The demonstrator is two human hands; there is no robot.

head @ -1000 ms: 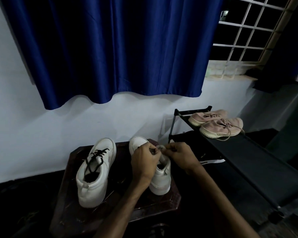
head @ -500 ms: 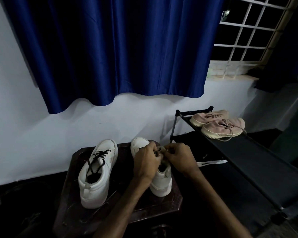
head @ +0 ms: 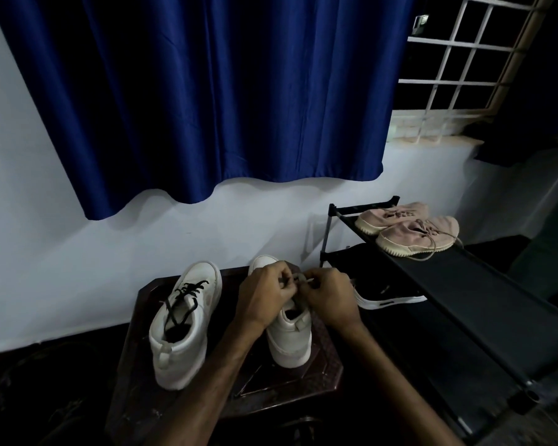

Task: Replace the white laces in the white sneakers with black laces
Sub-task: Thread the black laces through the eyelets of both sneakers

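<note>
Two white sneakers stand on a dark wooden stool (head: pixel 149 391). The left sneaker (head: pixel 182 323) carries a black lace (head: pixel 187 294) threaded through its eyelets. Both my hands work over the front of the right sneaker (head: pixel 289 339). My left hand (head: pixel 264 297) and my right hand (head: pixel 331 297) have their fingers curled and pinch a pale lace (head: pixel 298 280) between them above the eyelets. Most of that lace and the tongue are hidden by my fingers.
A black shoe rack (head: pixel 464 294) stands right of the stool, with a pair of pink sneakers (head: pixel 413 231) on its top shelf and a black shoe with a white sole (head: pixel 390 297) lower down. A blue curtain (head: pixel 207 91) hangs on the wall behind.
My hands have drawn closer together over the right sneaker's eyelets, fingertips nearly meeting. The view has tipped slightly. The left sneaker has not moved.
</note>
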